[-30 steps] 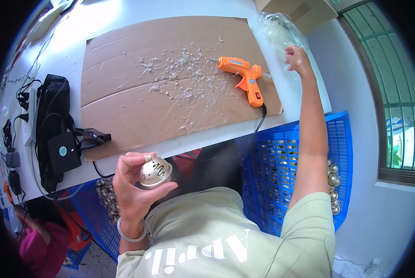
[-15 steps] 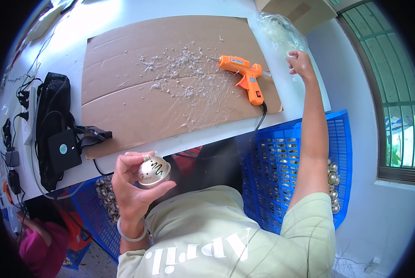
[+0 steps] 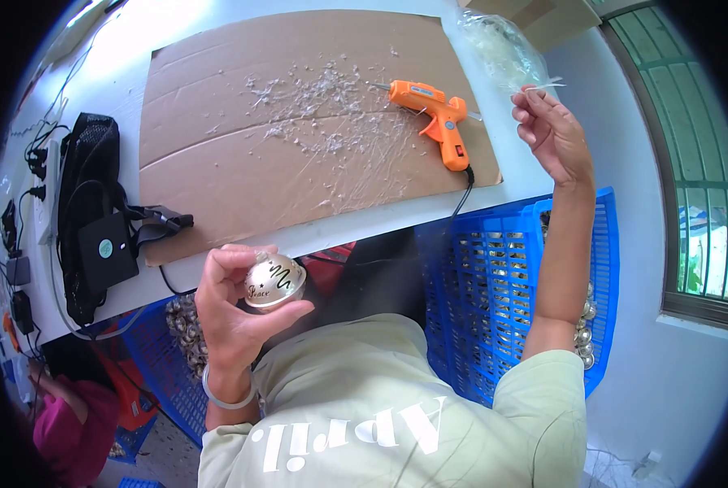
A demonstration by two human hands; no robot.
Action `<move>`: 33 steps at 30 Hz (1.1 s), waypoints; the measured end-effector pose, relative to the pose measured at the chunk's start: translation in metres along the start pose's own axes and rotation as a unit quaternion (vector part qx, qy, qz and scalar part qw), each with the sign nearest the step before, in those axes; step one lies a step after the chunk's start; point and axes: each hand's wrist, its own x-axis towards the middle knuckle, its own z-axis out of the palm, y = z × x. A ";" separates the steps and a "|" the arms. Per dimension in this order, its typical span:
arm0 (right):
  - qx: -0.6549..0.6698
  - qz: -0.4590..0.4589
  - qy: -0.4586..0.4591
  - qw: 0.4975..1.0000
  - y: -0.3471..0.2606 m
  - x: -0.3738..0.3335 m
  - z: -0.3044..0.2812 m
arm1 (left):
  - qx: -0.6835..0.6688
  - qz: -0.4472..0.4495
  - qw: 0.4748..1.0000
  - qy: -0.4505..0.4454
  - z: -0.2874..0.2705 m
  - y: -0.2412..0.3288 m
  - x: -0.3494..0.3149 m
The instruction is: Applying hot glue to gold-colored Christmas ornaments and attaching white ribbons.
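In my left hand (image 3: 227, 313), a round pale-gold bell ornament (image 3: 276, 285) with dark markings is pinched between the thumb and fingers, in front of my body below the table's edge. My right hand (image 3: 557, 138) is raised at the right, beside a clear plastic bag (image 3: 500, 50) on the table. Its fingertips pinch a thin white strip (image 3: 552, 84), perhaps a ribbon or string. An orange hot glue gun (image 3: 438, 118) lies on the cardboard sheet (image 3: 209, 175), its nozzle toward the left. Neither hand touches it.
Stringy scraps (image 3: 319, 98) litter the cardboard. A black mesh pouch (image 3: 91, 187) and a power strip with cables lie at left. Blue baskets (image 3: 494, 301) of similar ornaments flank me. Another person's pink sleeve (image 3: 75, 431) shows at lower left; a window is at right.
My right hand has drawn back from the plastic bag toward the right, and a white strip now shows in its fingers. My left hand still holds the ornament, almost unmoved.
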 end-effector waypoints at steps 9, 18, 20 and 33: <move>0.105 -0.046 0.016 0.993 0.081 -0.056 0.148 | -0.007 0.034 0.999 0.015 0.000 -0.001 0.001; 0.220 0.043 -0.089 0.971 0.118 -0.069 0.210 | -0.008 0.057 0.997 0.060 -0.015 0.001 -0.004; 0.185 0.044 -0.088 0.978 0.121 -0.071 0.214 | -0.006 0.055 0.996 0.068 -0.018 0.002 -0.005; 0.030 -0.056 -0.054 0.997 0.129 -0.079 0.203 | 0.011 0.058 0.994 0.090 -0.023 0.000 -0.005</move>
